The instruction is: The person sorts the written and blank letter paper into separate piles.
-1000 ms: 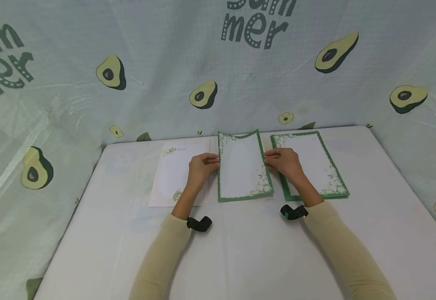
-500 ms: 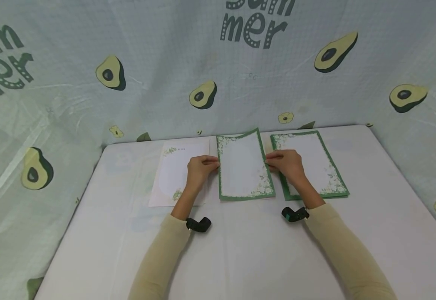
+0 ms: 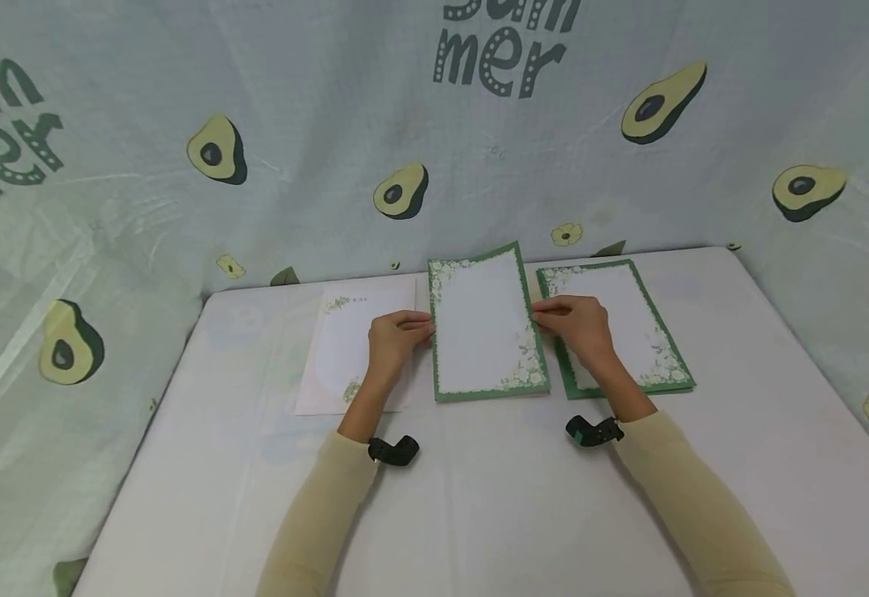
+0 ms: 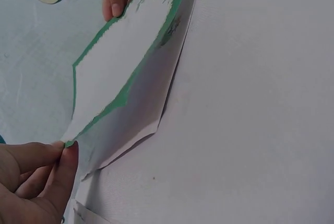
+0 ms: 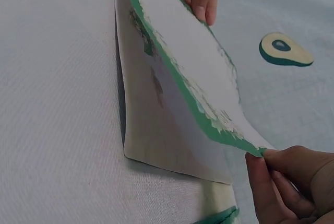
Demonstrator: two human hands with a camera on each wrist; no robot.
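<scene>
A sheet of paper with a green floral border is held up between both hands at the middle of the table. My left hand pinches its left edge between thumb and fingers, and my right hand pinches the right edge. Both wrist views show the sheet bowed, its near edge above a pale pink sheet underneath. In the right wrist view, thumb and index fingertip of the right hand meet on the green edge.
A pale pink sheet with a white oval and leaf prints lies to the left. On the right, partly under my right hand, is a small stack of green-bordered sheets. A patterned cloth hangs behind the white table.
The held sheet's far edge has risen, most at its upper right corner, and it covers more of the paper beneath. The hands keep their pinch and have shifted only slightly.
</scene>
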